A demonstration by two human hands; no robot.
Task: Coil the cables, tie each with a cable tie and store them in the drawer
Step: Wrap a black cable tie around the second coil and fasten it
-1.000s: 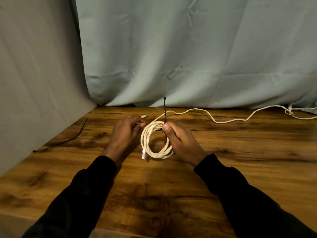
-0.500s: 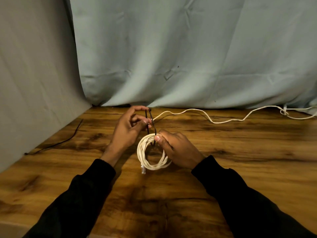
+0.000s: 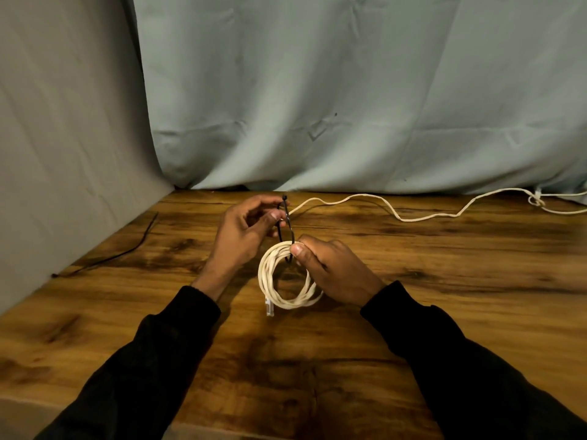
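Head view: tie being looped around coil, over wooden table (image 3: 444,312)
Coiled cable (image 3: 287,277): white, centre, held upright just above tabletop
Right hand (image 3: 333,268): pinching coil's top
Left hand (image 3: 244,236): fingers closed on cable tie (image 3: 286,223)
Key relation: tie stands near-vertical, passing through coil directly under left fingers
Drawer: not visible

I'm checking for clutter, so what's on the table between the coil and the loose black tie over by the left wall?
Only the left hand. The wood between the coil and the loose tie is otherwise bare in the head view.
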